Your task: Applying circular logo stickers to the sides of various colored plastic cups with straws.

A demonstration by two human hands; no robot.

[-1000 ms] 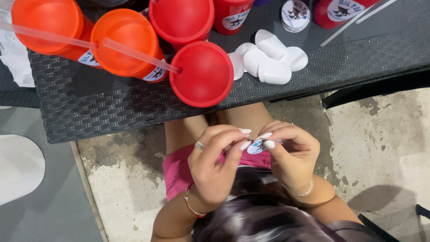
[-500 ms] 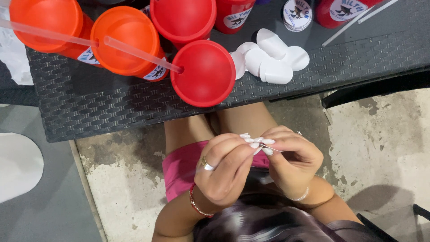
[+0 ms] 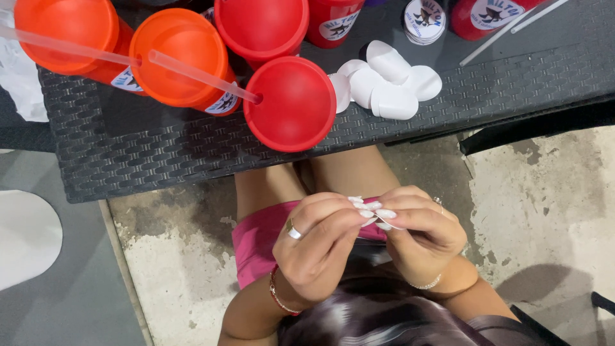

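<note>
Both hands (image 3: 375,214) have closed together over the white sticker (image 3: 378,221).

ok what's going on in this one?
A seated person holds both hands together over their lap, left hand and right hand pinching a small white sticker between the fingertips. On the black wicker table in front stand orange and red lidded cups with straws, plus a loose pile of white round stickers.
</note>
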